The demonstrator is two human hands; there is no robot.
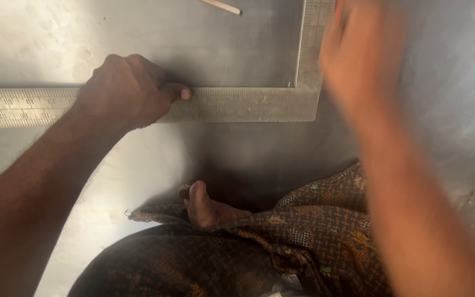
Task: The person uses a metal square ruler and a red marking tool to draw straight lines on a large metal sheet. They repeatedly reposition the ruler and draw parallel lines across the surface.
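— Where are we keeping the steel square?

— It is lying flat on the grey metal sheet. Our left hand is pressing on its long arm, fingers curled and thumb stretched along the blade.

— And our right hand?

— It is blurring over the short arm; we cannot tell how its fingers are set.

— How is it handling?

— We are judging it stiff, thin and slippery on the sheet, so we are bearing down near the corner.

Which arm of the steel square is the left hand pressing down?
The left hand presses the long horizontal arm of the steel square; the shorter arm, running up toward the top edge, lies beside the blurred right hand.
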